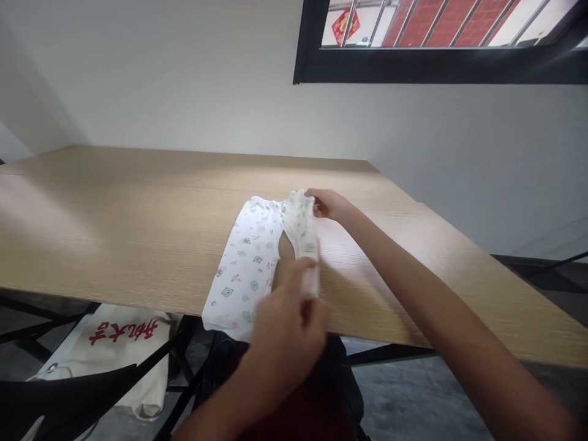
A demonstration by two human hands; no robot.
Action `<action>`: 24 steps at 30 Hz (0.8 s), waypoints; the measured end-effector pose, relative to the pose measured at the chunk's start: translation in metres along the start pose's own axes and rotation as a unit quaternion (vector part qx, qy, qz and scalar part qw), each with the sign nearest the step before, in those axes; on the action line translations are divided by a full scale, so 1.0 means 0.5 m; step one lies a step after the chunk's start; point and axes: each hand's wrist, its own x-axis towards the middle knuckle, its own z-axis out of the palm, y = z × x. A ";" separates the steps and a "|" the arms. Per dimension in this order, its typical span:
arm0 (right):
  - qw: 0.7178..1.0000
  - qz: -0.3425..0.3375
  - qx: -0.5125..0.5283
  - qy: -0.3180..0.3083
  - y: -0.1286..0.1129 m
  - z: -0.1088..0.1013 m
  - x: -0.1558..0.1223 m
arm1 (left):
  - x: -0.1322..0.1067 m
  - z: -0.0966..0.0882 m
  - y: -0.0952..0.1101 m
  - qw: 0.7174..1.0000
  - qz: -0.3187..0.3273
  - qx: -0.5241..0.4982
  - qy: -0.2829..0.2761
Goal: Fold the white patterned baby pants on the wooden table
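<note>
Left hand point(289, 315) blurred over white printed pants point(248, 260), right hand point(324, 204) pinching the waist

Nearest, the left hand hangs over the pants' lower end at the table edge, thumb and forefinger apart; blur makes it impossible to tell whether it grips cloth. Below on the left, a cream cloth bag point(126, 343) with red characters lies among black metal legs point(184, 349), above a grey floor point(390, 392). The pants lie on the table, waistband away from the person, one hem reaching the near edge. Farther up, the right hand's thumb and fingers close on the waistband's right corner. Pale wood grain covers the wide table point(138, 214), glossy in patches and shadowed beside the pants. Behind it rises a plain pale wall point(184, 79), then a dark window frame point(413, 66), metal bars point(407, 22), and outside, a red diamond-shaped decoration point(339, 26) and red wall point(482, 21).
</note>
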 end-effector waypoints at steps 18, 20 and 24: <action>0.971 -0.216 -0.103 0.004 0.011 0.232 0.012 | -0.042 -0.142 -0.098 0.934 -0.142 0.244 -0.219; 0.971 -0.215 -0.096 -0.033 0.023 0.192 -0.007 | -0.001 -0.132 -0.089 0.925 -0.100 0.294 -0.219; 0.967 -0.219 -0.037 -0.128 0.037 0.154 -0.063 | 0.171 -0.120 -0.111 0.899 -0.012 0.408 -0.161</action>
